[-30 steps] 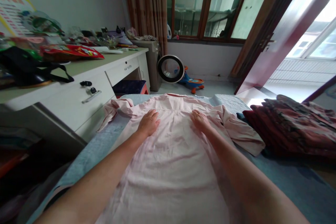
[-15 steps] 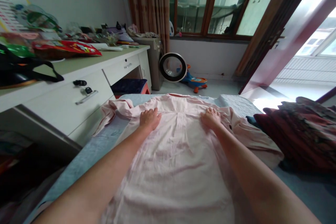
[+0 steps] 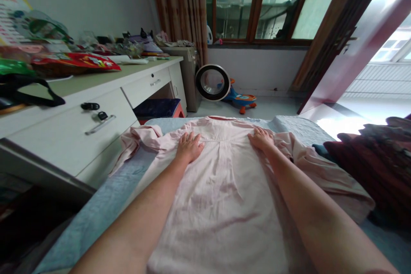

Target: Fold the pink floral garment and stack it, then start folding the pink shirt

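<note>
A pale pink shirt (image 3: pixel 218 205) lies spread out, back side up, on a light blue cloth-covered surface (image 3: pixel 83 218), its collar at the far end. My left hand (image 3: pixel 189 146) rests flat on the shirt's upper left back, near the shoulder, fingers spread. On the upper right back lies my right hand (image 3: pixel 261 138), palm down with fingers stretched out. Neither hand grips the fabric. The left sleeve is bent and bunched, while the right sleeve reaches out toward a stack of dark red folded cloth (image 3: pixel 379 158).
To the left stands a white desk (image 3: pixel 105 102) crowded with packets and bags. A dark blue stool (image 3: pixel 157 108) is tucked under it. Beyond the covered surface are a washing machine with its round door (image 3: pixel 212 82) swung open and a blue-orange ride-on toy (image 3: pixel 240 97).
My left hand has shifted slightly to the right on the shirt, and its fingers are spread wider. My right hand has moved a little up and right toward the shoulder.
</note>
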Tool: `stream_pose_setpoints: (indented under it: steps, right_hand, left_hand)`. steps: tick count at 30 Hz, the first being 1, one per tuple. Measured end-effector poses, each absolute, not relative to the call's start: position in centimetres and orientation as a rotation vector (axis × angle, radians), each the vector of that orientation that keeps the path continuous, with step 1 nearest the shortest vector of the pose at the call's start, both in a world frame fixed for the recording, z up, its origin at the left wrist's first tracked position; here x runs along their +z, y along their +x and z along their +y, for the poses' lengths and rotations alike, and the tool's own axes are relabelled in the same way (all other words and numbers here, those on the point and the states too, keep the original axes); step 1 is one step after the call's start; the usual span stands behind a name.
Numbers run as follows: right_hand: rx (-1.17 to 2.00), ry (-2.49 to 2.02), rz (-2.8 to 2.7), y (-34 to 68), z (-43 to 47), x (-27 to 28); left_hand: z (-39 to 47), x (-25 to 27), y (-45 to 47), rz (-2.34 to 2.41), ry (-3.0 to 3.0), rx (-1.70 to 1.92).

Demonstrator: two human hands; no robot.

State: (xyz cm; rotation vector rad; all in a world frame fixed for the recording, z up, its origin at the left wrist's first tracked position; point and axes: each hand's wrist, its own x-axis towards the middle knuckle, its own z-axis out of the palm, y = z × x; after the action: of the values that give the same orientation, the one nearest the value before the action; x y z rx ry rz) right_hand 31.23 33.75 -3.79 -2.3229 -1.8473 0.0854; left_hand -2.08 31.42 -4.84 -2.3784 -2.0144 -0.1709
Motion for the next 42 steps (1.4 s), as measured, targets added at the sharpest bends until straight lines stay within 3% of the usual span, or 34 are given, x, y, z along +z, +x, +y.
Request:
stream_pose_setpoints:
  steps: [3,8,16,28,36,42]
  right_hand:
    - [0.059,-2.344,-1.826,29.6,34.6,-3.3]
    - [0.071,-1.986,-2.178,26.0,35.6,-3.7]
    - [0.124,-2.315,-1.973,30.2,36.8,-3.5]
    - [0.094,-1.903,-2.314,17.6,27.9,-3.6]
    - [0.01,-1.903,-2.315,18.0,28.1,-4.2]
    - [0.021,-1.876,-2.299,18.0,28.0,-4.3]
  left_hand:
    - [31.3,-4.7,-1.9,-2.005,-2.364,-0.17]
    - [31.1,-4.7,-1.8,-2.022,-2.337,-0.132]
    - [31.3,-4.7,-1.8,-2.054,-2.346,-0.135]
    - [31.2,-4.9,-1.8,-2.064,-2.355,-0.153]
    - [35.8,-1.7,-5.1,-2.073,-2.194,-0.533]
    - [40.3,0.1,-8.2,-2.329,-2.187,-0.273]
